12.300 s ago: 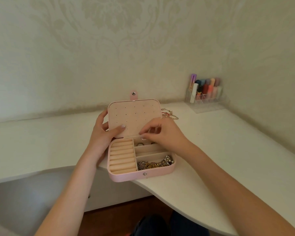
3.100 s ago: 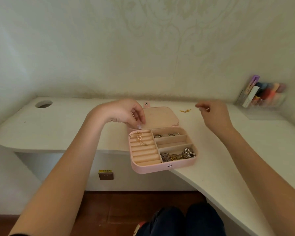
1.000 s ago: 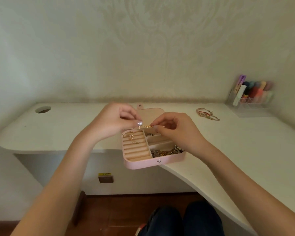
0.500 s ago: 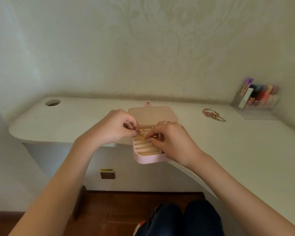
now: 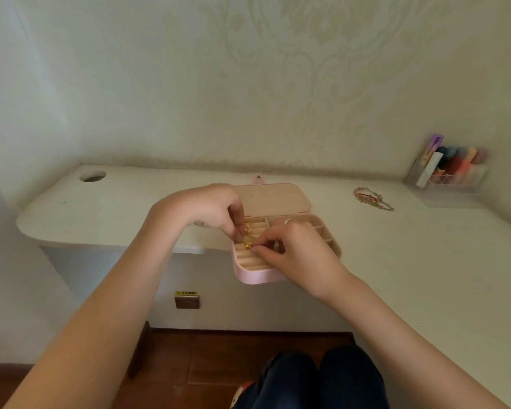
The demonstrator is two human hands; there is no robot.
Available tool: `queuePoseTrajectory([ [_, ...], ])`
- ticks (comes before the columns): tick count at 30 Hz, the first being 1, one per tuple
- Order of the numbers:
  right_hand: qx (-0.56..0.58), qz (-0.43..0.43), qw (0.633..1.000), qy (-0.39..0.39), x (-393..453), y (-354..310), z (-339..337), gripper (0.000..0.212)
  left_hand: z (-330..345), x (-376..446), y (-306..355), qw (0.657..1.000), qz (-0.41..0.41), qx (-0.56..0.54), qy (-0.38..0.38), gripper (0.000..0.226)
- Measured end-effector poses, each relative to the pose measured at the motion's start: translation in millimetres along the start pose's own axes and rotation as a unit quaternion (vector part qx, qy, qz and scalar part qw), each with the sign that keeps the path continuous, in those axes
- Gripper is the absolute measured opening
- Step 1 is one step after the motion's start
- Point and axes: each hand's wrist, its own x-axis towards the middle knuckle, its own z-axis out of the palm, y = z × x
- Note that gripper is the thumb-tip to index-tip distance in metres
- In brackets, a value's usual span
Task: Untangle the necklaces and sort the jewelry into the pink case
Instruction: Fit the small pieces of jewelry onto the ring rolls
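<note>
The pink case [image 5: 255, 276] lies open at the desk's front edge, its lid [image 5: 273, 199] folded flat behind it. Over its ridged left section both hands meet on a small gold piece of jewelry [image 5: 247, 245]. My left hand [image 5: 211, 211] pinches it from above with curled fingers. My right hand [image 5: 292, 252] pinches its other end and hides the case's right compartments. Another gold piece [image 5: 249, 227] lies on the ridges further back. A tangle of chains with a red strand [image 5: 372, 198] lies on the desk at the right.
The white desk [image 5: 410, 261] curves toward me on the right. A clear organiser with colourful tubes [image 5: 452, 172] stands in the back right corner. A round cable hole [image 5: 92, 176] is at the desk's far left. My knees and a wall socket show below.
Both hands have come together and lowered the small gold piece onto the case's ridged section. The view has shifted a little; the chains on the desk have stayed put.
</note>
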Motion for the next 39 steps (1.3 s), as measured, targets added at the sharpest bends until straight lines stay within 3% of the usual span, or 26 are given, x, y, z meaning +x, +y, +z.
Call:
queuePoseTrajectory([
  [6, 0.054, -0.005, 0.998, 0.026, -7, -4, 3, 0.012, -17, 18, 15, 0.990, -0.033, 0.064, -0.124, 0.019],
  [10, 0.064, -0.012, 0.998, 0.026, -12, 1, 7, 0.014, -17, 27, 15, 0.986, -0.036, 0.057, -0.152, 0.017],
  [14, 0.105, 0.004, 0.994, 0.025, -16, 7, 4, 0.031, -19, 28, 9, 0.987, -0.012, 0.038, -0.158, 0.018],
  [21, 0.236, 0.115, 0.951, 0.164, 8, 35, -31, 0.035, -22, 22, -8, 0.984, 0.029, -0.052, -0.168, 0.012],
  [23, 0.256, 0.136, 0.936, 0.202, 19, 56, -41, 0.036, -22, 21, -15, 0.985, 0.030, -0.105, -0.133, 0.008],
  [26, 0.189, 0.148, 0.945, 0.223, 37, 95, -46, 0.029, -12, 28, -27, 0.977, -0.001, -0.214, 0.015, 0.013],
  [28, 0.094, 0.143, 0.968, 0.183, 46, 119, -44, 0.025, 1, 38, -34, 0.963, -0.016, -0.225, 0.149, 0.015],
  [30, 0.044, 0.133, 0.984, 0.107, 52, 136, -37, 0.029, 13, 47, -34, 0.954, -0.032, -0.197, 0.226, 0.031],
  [34, -0.002, 0.135, 0.990, -0.030, 59, 148, -16, 0.040, 29, 53, -25, 0.960, -0.079, -0.140, 0.229, 0.069],
  [36, -0.030, 0.121, 0.991, -0.050, 61, 145, -12, 0.042, 36, 55, -24, 0.959, -0.106, -0.105, 0.239, 0.072],
  [39, -0.017, 0.086, 0.995, -0.044, 60, 145, -12, 0.039, 42, 58, -25, 0.950, -0.095, -0.154, 0.256, 0.069],
])
